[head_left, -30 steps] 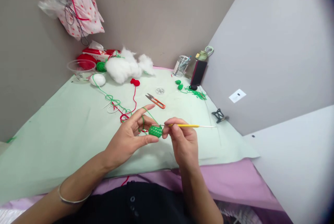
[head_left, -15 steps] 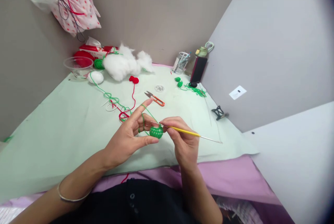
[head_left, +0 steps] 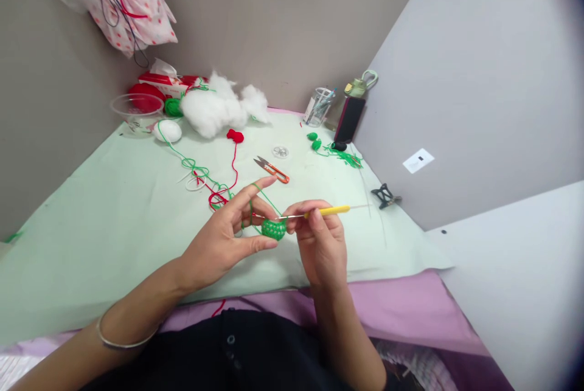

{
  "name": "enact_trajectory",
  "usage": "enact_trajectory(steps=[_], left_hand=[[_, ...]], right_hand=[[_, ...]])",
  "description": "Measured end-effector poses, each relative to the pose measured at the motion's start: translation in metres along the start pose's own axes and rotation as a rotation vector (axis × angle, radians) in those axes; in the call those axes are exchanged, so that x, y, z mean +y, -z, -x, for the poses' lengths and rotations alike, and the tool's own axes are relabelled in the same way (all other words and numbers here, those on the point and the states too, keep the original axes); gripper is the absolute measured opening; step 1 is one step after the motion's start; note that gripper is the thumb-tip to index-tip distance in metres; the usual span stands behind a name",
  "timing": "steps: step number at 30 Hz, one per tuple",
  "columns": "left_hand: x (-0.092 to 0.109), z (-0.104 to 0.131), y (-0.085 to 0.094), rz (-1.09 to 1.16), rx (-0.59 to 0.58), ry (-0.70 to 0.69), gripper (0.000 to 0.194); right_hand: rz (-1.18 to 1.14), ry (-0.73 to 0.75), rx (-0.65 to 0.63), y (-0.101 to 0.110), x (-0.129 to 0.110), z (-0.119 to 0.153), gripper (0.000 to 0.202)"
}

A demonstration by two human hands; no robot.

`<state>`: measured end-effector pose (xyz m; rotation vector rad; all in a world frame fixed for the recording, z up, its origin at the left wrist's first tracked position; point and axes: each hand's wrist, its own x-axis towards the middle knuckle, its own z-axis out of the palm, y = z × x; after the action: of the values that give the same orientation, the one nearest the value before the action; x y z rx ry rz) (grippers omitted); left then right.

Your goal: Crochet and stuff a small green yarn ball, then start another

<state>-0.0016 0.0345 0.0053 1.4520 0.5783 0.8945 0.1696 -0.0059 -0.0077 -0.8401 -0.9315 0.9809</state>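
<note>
Left hand [head_left: 219, 238] pinches green crochet piece [head_left: 274, 230], forefinger [head_left: 246, 196] raised, apparently tensioning yarn [head_left: 269, 199]; right hand [head_left: 323, 245] grips yellow hook [head_left: 337, 210].

Dotted bag [head_left: 148, 5] cropped above, hook [head_left: 335, 210] blurred at outer end

Your round green yarn piece [head_left: 274, 230] looks bumpy, your thin yellow-handled metal hook [head_left: 335, 210] shiny; the white stuffing heap [head_left: 212, 112] far left looks fluffy.
</note>
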Motion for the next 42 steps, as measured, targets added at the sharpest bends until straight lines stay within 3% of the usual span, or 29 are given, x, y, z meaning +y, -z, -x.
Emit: enact_trajectory(steps=[25, 31, 35, 39, 42], left_hand=[[0.010, 0.002, 0.006, -0.178, -0.100, 0.014, 0.071], [0.007, 0.003, 0.007, -0.235, -0.091, 0.001, 0.071], [0.005, 0.003, 0.008, -0.353, -0.120, -0.036, 0.071], [0.006, 0.002, 0.006, -0.390, -0.087, -0.039, 0.069], [0.008, 0.001, 0.000, -0.298, 0.008, 0.020, 0.069]], right_hand=[[0.101, 0.177, -0.306, 0.022, -0.013, -0.003, 0.020], [0.304, 0.194, -0.329, 0.024, -0.024, -0.001, 0.020], [0.483, 0.211, -0.433, 0.027, -0.036, -0.002, 0.019], [0.672, 0.375, -0.490, 0.026, -0.035, -0.001, 0.017], [0.721, 0.568, -0.426, 0.024, -0.023, 0.003, 0.021]])
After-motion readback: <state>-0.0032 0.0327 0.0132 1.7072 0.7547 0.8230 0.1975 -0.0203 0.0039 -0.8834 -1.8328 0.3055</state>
